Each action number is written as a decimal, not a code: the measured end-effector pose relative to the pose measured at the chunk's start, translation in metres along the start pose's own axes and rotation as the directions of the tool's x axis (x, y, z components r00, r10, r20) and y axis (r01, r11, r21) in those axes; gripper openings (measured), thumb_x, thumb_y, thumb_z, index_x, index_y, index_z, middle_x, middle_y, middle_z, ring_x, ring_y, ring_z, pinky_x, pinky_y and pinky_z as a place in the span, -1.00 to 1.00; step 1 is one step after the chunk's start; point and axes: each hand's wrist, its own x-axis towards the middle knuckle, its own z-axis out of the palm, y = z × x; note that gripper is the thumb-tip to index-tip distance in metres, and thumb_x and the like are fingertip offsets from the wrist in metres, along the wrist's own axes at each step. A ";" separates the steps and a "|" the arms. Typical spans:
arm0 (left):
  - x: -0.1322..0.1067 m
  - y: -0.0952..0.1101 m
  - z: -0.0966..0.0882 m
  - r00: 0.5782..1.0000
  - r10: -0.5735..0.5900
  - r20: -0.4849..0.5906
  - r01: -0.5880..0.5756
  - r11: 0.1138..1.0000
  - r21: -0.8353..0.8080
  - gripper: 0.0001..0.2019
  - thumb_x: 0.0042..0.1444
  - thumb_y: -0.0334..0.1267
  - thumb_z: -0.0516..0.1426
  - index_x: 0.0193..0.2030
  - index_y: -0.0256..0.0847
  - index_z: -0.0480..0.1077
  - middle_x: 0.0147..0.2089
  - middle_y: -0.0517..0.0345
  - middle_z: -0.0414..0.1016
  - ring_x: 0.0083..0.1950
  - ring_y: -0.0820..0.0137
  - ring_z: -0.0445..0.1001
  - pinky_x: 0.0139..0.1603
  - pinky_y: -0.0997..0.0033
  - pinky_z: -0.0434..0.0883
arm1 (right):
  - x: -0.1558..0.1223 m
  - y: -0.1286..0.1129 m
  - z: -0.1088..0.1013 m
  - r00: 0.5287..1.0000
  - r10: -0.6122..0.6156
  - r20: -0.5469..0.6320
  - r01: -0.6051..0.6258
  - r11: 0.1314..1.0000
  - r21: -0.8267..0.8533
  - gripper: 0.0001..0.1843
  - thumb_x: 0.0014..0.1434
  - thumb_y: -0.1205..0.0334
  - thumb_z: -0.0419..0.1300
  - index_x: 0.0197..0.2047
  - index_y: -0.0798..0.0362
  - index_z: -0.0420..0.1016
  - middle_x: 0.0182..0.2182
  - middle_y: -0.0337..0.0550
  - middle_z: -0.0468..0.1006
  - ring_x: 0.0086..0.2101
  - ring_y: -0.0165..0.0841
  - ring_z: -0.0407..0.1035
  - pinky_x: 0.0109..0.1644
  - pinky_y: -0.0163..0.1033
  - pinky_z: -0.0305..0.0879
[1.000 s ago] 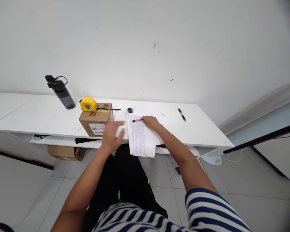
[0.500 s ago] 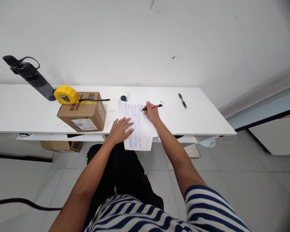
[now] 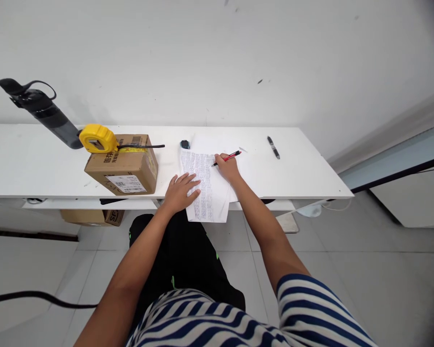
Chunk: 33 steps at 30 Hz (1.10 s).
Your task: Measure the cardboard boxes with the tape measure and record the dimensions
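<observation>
A white paper sheet (image 3: 217,207) covered with lines of handwriting lies on the white desk, its lower end hanging past the front edge. My left hand (image 3: 181,193) rests flat with spread fingers on the paper's left side. In my right hand (image 3: 227,167) is a red and black pen (image 3: 233,155), gripped near its lower end, the tip on or just above the written part. I cannot tell whether the tip touches. Beyond the top of the sheet sits a small dark digital watch or timer (image 3: 184,144).
A cardboard box (image 3: 121,168) stands left on the desk (image 3: 311,178), with a yellow tape measure (image 3: 98,138) on it. Behind that is a dark bottle (image 3: 52,115). A black pen (image 3: 273,147) lies to the right. Another box (image 3: 90,218) is below the desk.
The pen in my right hand has tilted a little more upright, and its fingers have shifted slightly. My left hand stays on the paper. The view has moved slightly.
</observation>
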 end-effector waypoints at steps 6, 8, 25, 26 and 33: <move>-0.001 0.000 0.000 1.000 0.002 -0.005 -0.002 1.000 -0.009 -0.57 0.33 0.02 -0.08 0.24 0.10 0.35 0.42 0.27 0.20 0.46 0.20 0.08 0.46 -0.08 -0.04 | -0.001 0.003 0.001 1.000 -0.014 -0.024 0.014 1.000 0.003 -0.62 0.17 0.02 0.09 -0.60 0.00 0.23 -0.61 -0.31 0.31 -0.47 -0.41 0.20 -0.25 -0.26 0.20; -0.001 0.000 0.000 1.000 0.001 -0.003 -0.001 1.000 -0.006 -0.57 0.33 0.03 -0.09 0.24 0.10 0.34 0.42 0.27 0.20 0.46 0.20 0.08 0.46 -0.07 -0.05 | 0.000 0.004 0.001 0.998 -0.022 -0.052 0.022 1.000 0.009 -0.62 0.17 0.03 0.09 -0.61 0.00 0.20 -0.60 -0.32 0.29 -0.48 -0.42 0.18 -0.26 -0.26 0.19; -0.002 0.000 0.001 1.000 0.004 -0.009 -0.004 1.000 -0.010 -0.57 0.32 0.01 -0.07 0.25 0.11 0.34 0.42 0.27 0.20 0.46 0.18 0.08 0.46 -0.08 -0.04 | 0.001 0.008 -0.001 0.999 -0.002 -0.039 0.002 1.000 0.001 -0.64 0.16 0.06 0.11 -0.61 0.01 0.27 -0.61 -0.30 0.32 -0.47 -0.41 0.20 -0.28 -0.26 0.18; -0.002 0.000 0.001 1.000 0.003 -0.009 -0.003 1.000 -0.011 -0.58 0.32 0.01 -0.07 0.25 0.11 0.35 0.42 0.27 0.20 0.46 0.18 0.08 0.46 -0.08 -0.04 | 0.001 0.008 -0.001 0.999 0.000 -0.037 0.000 1.000 -0.007 -0.65 0.16 0.05 0.10 -0.59 0.02 0.31 -0.61 -0.30 0.31 -0.47 -0.40 0.20 -0.28 -0.26 0.18; -0.002 -0.001 0.002 1.000 0.009 -0.009 -0.010 1.000 -0.007 -0.56 0.33 0.03 -0.09 0.25 0.10 0.33 0.42 0.27 0.19 0.46 0.20 0.08 0.46 -0.09 -0.05 | -0.001 0.006 0.000 0.997 -0.001 -0.082 0.004 0.999 0.033 -0.60 0.15 0.05 0.11 -0.63 -0.01 0.14 -0.61 -0.29 0.31 -0.48 -0.42 0.21 -0.27 -0.27 0.21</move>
